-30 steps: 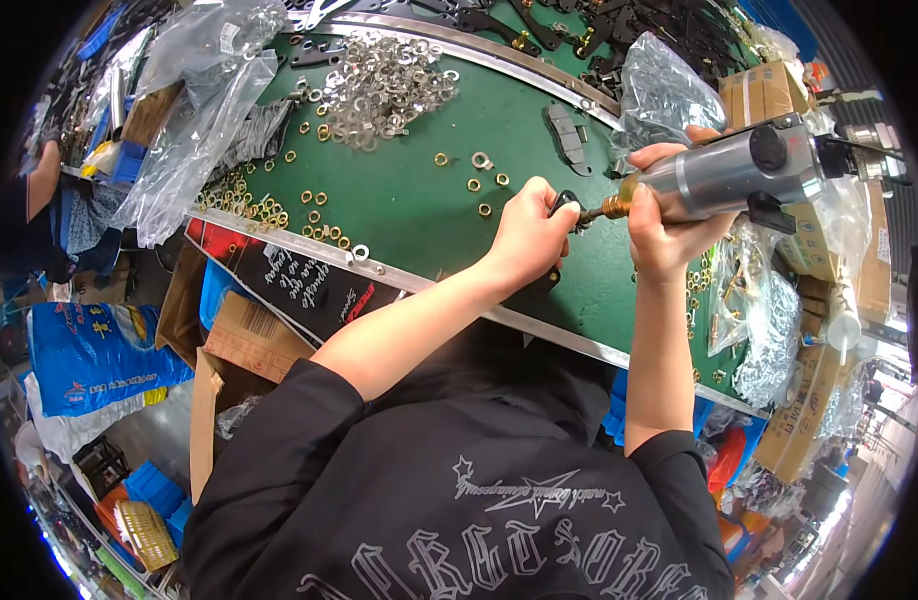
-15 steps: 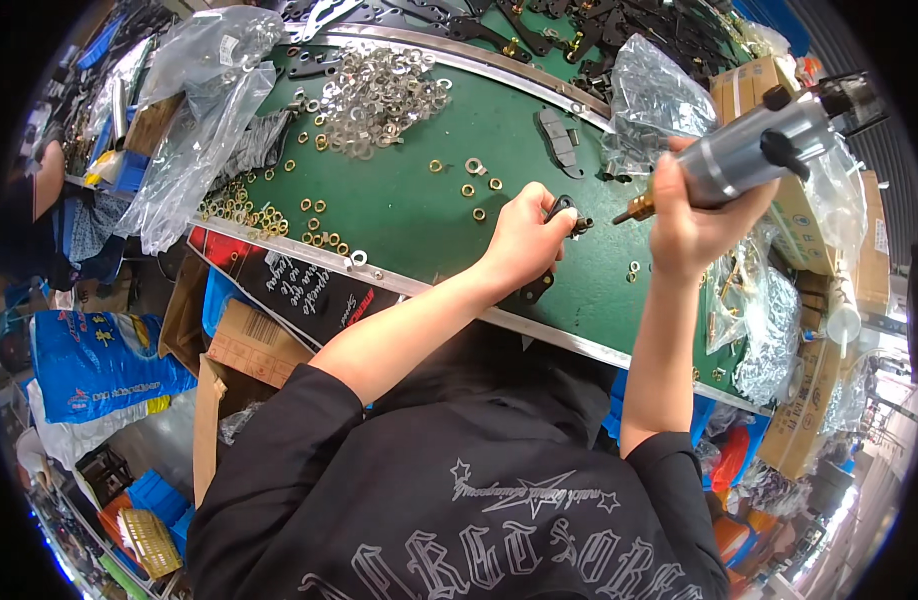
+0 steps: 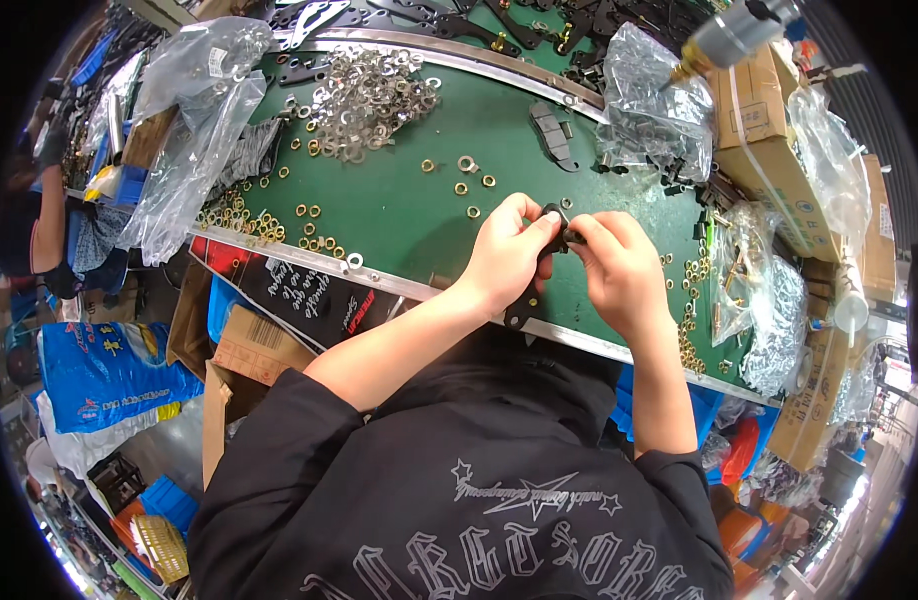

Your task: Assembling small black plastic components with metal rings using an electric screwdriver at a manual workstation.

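Observation:
My left hand (image 3: 507, 255) is closed around a black metal bracket (image 3: 519, 312), whose lower end sticks out beneath the fingers near the table's front edge. At the bracket's upper end, my right hand (image 3: 624, 272) pinches a small dark cylindrical piece (image 3: 575, 237) between thumb and forefinger. The fingers partly hide where the piece meets the bracket, so I cannot tell how they join. A grey power screwdriver (image 3: 741, 38) with a brass-coloured nose hangs at the upper right, away from both hands. Just beyond the hands, a nut (image 3: 566, 203) lies on the green tabletop (image 3: 399, 225).
A heap of silver washers (image 3: 369, 105) and scattered brass nuts (image 3: 244, 218) lie left. A black brake pad (image 3: 553, 137) lies beyond my hands. Clear plastic bags (image 3: 654, 100) and a cardboard box (image 3: 769, 150) stand right; black brackets (image 3: 444, 22) fill the far side beyond a metal rail.
My right hand has let go of the power screwdriver, which now hangs higher and farther away. That hand has come left and down to the bracket. My left hand still holds the bracket.

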A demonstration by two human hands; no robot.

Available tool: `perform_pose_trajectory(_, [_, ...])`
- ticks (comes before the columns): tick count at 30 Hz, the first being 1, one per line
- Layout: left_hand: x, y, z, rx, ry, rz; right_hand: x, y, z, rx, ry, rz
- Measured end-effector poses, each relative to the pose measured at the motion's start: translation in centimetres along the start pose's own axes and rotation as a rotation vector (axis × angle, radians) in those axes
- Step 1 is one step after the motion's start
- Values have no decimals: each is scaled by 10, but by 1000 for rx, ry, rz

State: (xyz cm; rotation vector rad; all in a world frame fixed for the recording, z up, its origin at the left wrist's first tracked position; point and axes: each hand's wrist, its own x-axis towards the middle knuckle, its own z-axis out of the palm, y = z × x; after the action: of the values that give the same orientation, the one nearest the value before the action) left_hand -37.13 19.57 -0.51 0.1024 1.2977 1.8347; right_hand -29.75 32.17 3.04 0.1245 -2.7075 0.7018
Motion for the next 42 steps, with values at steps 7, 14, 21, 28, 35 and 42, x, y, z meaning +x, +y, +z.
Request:
perform_pose_trajectory(7, [-3, -7, 2, 142, 87, 122, -5, -6, 16, -131, -7, 96])
perform_pose_trajectory(14, [-1, 8, -13, -274, -115, 29, 4, 0, 16, 247, 233, 116])
perform_pose_trajectory(21, [-14, -1, -20, -539, -396, -82, -17, -8, 21, 188, 208, 64])
perform_pose_trajectory(28, [-19, 18, -36, -830, -444, -100, -20, 1, 14, 284, 238, 291])
perform_pose_trajectory(35, [-41, 54, -76, -574, -181, 264, -17, -25, 33, 413, 137, 251])
perform_pose_trajectory(42, [-70, 175, -221, -368, 743, 970, -48, 1, 53, 146, 180, 305])
